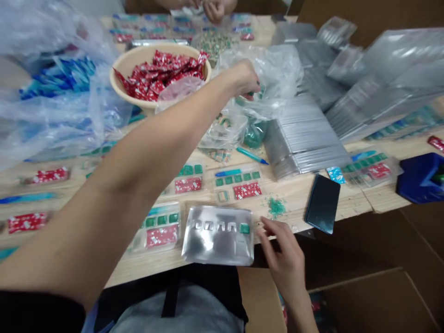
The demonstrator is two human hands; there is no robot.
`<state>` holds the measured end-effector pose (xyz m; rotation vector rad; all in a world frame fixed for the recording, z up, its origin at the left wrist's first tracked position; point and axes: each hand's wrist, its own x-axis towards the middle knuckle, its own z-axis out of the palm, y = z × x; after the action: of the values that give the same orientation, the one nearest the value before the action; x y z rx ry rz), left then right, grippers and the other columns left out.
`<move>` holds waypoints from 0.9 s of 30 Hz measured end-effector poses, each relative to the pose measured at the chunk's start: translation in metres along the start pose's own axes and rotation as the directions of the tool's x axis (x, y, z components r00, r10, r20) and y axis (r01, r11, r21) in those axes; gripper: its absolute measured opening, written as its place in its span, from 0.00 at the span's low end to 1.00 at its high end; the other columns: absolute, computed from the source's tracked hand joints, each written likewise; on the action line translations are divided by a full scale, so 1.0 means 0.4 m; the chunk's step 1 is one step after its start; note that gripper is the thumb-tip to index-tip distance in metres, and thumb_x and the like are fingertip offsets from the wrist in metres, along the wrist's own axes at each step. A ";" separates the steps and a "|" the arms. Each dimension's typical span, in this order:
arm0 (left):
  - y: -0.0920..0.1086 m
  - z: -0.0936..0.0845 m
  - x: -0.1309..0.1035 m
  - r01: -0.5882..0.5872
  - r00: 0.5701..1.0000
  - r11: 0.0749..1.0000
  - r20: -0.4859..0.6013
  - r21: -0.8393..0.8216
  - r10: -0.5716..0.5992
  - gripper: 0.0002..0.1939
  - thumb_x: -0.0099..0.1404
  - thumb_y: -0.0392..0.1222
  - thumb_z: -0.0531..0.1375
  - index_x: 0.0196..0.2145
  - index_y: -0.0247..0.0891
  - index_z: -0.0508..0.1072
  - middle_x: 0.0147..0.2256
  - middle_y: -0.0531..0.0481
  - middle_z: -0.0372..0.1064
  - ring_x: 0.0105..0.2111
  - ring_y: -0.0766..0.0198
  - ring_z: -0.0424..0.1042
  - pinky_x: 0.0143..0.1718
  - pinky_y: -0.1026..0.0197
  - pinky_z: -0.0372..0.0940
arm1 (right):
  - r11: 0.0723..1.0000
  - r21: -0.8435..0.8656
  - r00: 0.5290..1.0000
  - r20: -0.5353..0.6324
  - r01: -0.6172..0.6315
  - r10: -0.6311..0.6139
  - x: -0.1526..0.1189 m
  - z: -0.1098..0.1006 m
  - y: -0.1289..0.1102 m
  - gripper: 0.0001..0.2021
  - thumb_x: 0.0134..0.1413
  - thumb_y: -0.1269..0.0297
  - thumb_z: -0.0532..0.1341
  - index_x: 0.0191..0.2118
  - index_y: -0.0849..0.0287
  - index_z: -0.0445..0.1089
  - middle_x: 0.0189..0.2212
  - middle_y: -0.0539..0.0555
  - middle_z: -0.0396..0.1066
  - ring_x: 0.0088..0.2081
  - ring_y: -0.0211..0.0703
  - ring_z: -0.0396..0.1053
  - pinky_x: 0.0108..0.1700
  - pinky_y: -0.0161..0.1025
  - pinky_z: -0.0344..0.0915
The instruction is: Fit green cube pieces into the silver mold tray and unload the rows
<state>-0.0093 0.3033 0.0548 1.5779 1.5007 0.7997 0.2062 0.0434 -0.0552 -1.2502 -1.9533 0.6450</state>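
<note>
My left hand [245, 79] reaches across the table into a clear plastic bag [277, 64], its fingers curled down beside small dark green bits. What lies between those fingertips is hidden. In front of me a clear blister tray [217, 245] lies flat at the table's edge. A green square piece [244, 228] sits in the right end pocket of its upper row; the other pockets in that row hold no green piece. My right hand [282, 249] rests at the tray's right side, thumb and fingers apart, holding nothing visible.
Filled trays [239, 182] with green squares, pens and red packets lie around. A beige bowl [116, 85] holds red packets. Stacked clear trays [305, 134], a phone [322, 203], green crumbs [276, 206] and a blue tape dispenser [416, 178] are rightward. Another person's hands [213, 9] work opposite.
</note>
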 end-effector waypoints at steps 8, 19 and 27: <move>-0.027 0.030 -0.432 -0.183 0.959 0.970 0.189 -0.161 0.213 0.14 0.63 0.29 0.59 0.47 0.34 0.70 0.42 0.47 0.73 0.38 0.64 0.74 0.39 0.62 0.70 | 0.463 0.825 0.907 0.131 -0.323 0.400 0.077 0.058 -0.088 0.10 0.63 0.60 0.54 0.44 0.54 0.70 0.33 0.52 0.73 0.33 0.38 0.73 0.40 0.40 0.71; -0.165 0.124 -0.678 -0.292 0.956 0.939 -0.071 -0.182 0.283 0.14 0.66 0.35 0.59 0.48 0.46 0.68 0.46 0.49 0.70 0.50 0.60 0.68 0.53 0.53 0.64 | 0.132 0.831 0.822 0.486 -0.540 0.296 0.067 0.099 -0.158 0.16 0.60 0.56 0.54 0.49 0.54 0.71 0.53 0.57 0.69 0.48 0.44 0.71 0.43 0.41 0.73; -0.169 0.106 -0.715 -0.334 0.940 0.941 -0.089 -0.056 0.328 0.12 0.68 0.35 0.58 0.49 0.45 0.69 0.47 0.47 0.68 0.51 0.60 0.67 0.53 0.55 0.65 | 0.401 0.797 0.885 0.344 -0.452 0.313 0.032 0.110 -0.179 0.17 0.54 0.61 0.64 0.51 0.50 0.72 0.44 0.52 0.75 0.30 0.34 0.70 0.34 0.35 0.72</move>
<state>-0.0330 0.0128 -0.0018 1.7893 1.2590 1.1032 0.1285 0.0246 -0.0266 -0.9534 -1.0512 1.7486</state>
